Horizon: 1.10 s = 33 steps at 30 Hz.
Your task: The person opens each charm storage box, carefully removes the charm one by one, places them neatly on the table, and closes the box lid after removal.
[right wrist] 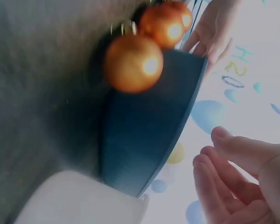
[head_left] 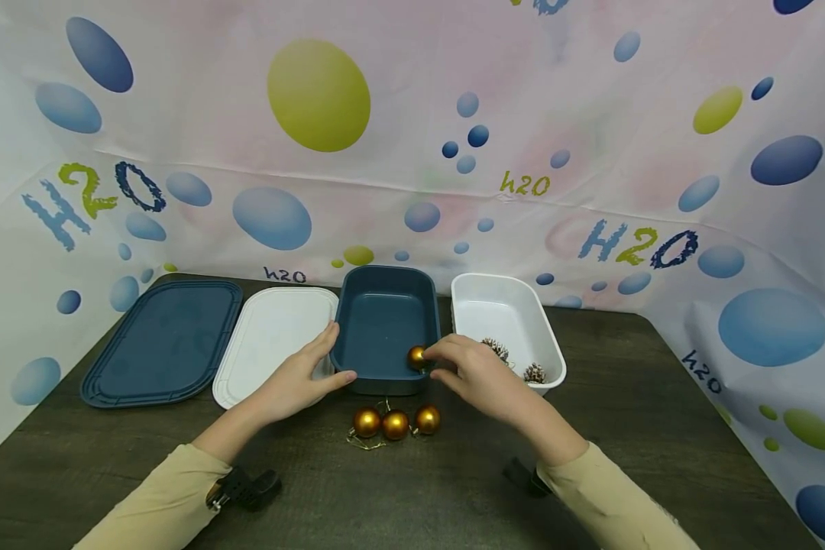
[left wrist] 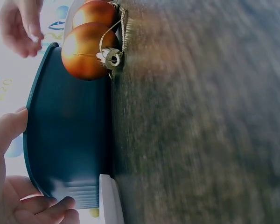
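A dark blue bin (head_left: 388,321) stands at the centre with a gold Christmas bauble (head_left: 416,357) inside, near its front right corner. My right hand (head_left: 477,374) is over that corner, fingertips close beside the bauble. In the right wrist view its thumb and fingers (right wrist: 205,179) are apart with nothing between them. My left hand (head_left: 301,380) rests at the bin's front left corner, thumb at the front rim and fingers along the left side. Three more gold baubles (head_left: 395,425) lie on the table before the bin, some with gold string loops.
A white bin (head_left: 502,294) stands to the right, holding pine cones (head_left: 534,373). On the left lie a white lid (head_left: 275,336) and a dark blue lid (head_left: 165,340). A printed curtain (head_left: 399,114) hangs behind the dark wooden table (head_left: 357,504).
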Each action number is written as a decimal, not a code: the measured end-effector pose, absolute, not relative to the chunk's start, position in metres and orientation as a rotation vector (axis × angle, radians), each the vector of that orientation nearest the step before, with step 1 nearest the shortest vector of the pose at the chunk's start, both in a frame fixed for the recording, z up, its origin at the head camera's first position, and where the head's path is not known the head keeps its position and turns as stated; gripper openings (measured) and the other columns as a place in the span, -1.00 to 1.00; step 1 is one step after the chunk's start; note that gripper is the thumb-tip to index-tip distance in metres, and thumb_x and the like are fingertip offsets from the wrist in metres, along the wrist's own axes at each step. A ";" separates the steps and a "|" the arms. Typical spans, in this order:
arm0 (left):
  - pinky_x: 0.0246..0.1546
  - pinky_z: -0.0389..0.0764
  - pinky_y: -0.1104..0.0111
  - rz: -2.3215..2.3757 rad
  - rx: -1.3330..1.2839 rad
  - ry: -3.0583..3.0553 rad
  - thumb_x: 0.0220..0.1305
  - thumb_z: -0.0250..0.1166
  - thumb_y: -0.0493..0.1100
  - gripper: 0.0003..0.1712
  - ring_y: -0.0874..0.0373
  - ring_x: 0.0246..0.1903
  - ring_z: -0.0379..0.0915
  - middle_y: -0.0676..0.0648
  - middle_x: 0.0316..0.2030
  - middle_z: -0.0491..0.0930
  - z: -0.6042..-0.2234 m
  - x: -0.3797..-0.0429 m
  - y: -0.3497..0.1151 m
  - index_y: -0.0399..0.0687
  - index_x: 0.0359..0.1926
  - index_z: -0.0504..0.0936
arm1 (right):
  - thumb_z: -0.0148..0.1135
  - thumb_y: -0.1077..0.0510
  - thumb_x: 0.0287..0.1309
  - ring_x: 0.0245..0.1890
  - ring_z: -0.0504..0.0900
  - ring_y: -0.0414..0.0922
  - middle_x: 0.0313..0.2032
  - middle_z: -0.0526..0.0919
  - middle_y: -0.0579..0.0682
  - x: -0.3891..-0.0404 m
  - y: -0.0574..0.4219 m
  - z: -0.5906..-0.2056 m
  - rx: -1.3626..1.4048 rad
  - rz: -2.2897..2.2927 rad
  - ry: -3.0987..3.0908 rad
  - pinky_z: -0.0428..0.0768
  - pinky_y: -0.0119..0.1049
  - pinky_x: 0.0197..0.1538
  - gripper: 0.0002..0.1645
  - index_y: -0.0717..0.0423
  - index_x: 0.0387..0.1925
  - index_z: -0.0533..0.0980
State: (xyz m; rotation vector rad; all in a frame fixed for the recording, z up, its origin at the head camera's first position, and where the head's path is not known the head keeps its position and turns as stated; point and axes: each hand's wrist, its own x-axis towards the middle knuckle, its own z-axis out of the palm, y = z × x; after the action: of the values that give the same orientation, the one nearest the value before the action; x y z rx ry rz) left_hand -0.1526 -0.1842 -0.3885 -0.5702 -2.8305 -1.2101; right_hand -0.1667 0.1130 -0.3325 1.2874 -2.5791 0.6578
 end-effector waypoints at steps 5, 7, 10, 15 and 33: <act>0.31 0.04 -0.09 -1.226 -0.575 -2.823 0.24 0.21 0.26 0.07 -0.15 0.42 -0.23 -0.19 0.47 -0.20 -0.390 -0.153 -0.184 -0.24 0.48 -0.09 | 0.32 0.31 0.13 -0.16 0.60 0.00 -0.10 0.59 0.09 -0.193 0.107 -0.329 1.322 0.647 -2.643 0.58 -0.26 -0.12 -0.64 0.22 0.00 0.55; 0.31 0.04 -0.09 -1.233 -0.571 -2.823 0.24 0.21 0.27 0.07 -0.15 0.42 -0.23 -0.18 0.47 -0.20 -0.391 -0.154 -0.183 -0.23 0.48 -0.08 | 0.32 0.32 0.12 -0.14 0.60 0.02 -0.06 0.57 0.11 -0.203 0.104 -0.330 1.333 0.641 -2.687 0.57 -0.26 -0.09 -0.61 0.24 0.02 0.54; 0.30 0.05 -0.10 -1.235 -0.565 -2.825 0.24 0.21 0.27 0.07 -0.15 0.42 -0.23 -0.19 0.47 -0.19 -0.391 -0.154 -0.183 -0.23 0.48 -0.08 | 0.34 0.32 0.10 -0.12 0.60 0.04 -0.04 0.57 0.13 -0.215 0.097 -0.332 1.320 0.611 -2.777 0.57 -0.26 -0.09 -0.58 0.26 0.04 0.54; 0.30 0.04 -0.10 -1.232 -0.563 -2.822 0.24 0.21 0.27 0.07 -0.15 0.42 -0.23 -0.19 0.47 -0.19 -0.391 -0.154 -0.183 -0.23 0.48 -0.08 | 0.36 0.28 0.09 -0.10 0.58 0.03 -0.04 0.56 0.15 -0.226 0.085 -0.334 1.317 0.478 -2.899 0.56 -0.28 -0.09 -0.55 0.30 0.05 0.53; 0.30 0.04 -0.10 -1.244 -0.557 -2.809 0.23 0.21 0.28 0.07 -0.17 0.42 -0.22 -0.20 0.47 -0.18 -0.391 -0.153 -0.184 -0.23 0.48 -0.07 | 0.34 0.32 0.10 -0.13 0.56 0.00 -0.17 0.59 0.10 -0.227 0.070 -0.341 1.390 0.246 -2.860 0.55 -0.25 -0.10 -0.72 0.23 -0.10 0.60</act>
State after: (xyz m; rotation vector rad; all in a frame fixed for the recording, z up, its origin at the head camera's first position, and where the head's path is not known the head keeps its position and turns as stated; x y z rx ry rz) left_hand -0.1527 -0.1840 -0.3905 -0.5573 -2.8087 -1.2435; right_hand -0.2267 0.0696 -0.3409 1.3899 -2.8599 0.2462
